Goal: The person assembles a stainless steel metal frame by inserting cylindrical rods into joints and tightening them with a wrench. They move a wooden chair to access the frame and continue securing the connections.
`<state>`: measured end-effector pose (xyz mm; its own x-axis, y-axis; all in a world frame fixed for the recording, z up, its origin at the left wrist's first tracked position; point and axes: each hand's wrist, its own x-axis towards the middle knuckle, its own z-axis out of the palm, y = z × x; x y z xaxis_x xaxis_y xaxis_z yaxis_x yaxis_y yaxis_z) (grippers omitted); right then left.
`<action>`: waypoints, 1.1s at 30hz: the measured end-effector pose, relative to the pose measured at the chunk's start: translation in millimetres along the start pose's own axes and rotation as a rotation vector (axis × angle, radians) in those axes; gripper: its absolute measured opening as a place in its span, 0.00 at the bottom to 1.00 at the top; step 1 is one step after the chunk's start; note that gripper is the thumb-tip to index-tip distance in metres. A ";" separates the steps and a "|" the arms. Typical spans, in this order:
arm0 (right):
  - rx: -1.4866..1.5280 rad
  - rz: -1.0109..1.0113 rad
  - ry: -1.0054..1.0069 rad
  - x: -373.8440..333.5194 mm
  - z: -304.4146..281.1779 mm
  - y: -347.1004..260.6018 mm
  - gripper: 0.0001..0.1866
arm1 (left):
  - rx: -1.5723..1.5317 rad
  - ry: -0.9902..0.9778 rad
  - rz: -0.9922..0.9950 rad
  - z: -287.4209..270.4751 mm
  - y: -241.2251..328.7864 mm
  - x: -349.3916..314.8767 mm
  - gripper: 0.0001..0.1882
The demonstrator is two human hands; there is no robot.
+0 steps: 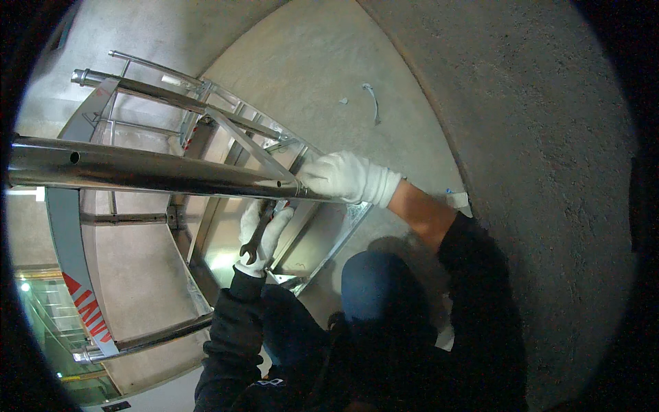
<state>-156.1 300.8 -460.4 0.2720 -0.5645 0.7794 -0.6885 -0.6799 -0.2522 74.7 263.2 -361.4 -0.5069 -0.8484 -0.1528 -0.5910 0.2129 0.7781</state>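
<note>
A thick shiny metal post (158, 165) crosses from the left edge to the middle, with a slanting flat brace (247, 144) meeting it near its right end. Against this joint my right hand (350, 177), in a white glove, is closed with curled fingers. Whatever lies between those fingertips is hidden. Just below the post, my gloved left hand (274, 233) grips a dark open-end wrench (257, 237). The wrench's open jaw points down toward my wrist, and its upper end is hidden by the post.
Below and behind the post lies a metal frame with panels (295, 250). A ladder-like rail (158, 66) and a second tube (158, 94) extend at the upper left. A grey curved plate with red stripes (68, 240) stands left. A thin strip (373, 103) lies on the concrete floor.
</note>
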 end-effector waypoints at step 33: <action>0.590 0.875 0.224 2.2 9.6 -62.7 0.10 | -0.065 0.045 -0.089 6.9 19.5 -7.4 0.24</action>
<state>-105.9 337.7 -448.4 -0.3280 -0.9064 0.2664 -0.1355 -0.2339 -0.9628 62.6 277.0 -349.4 -0.4246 -0.8839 -0.1960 -0.5897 0.1057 0.8006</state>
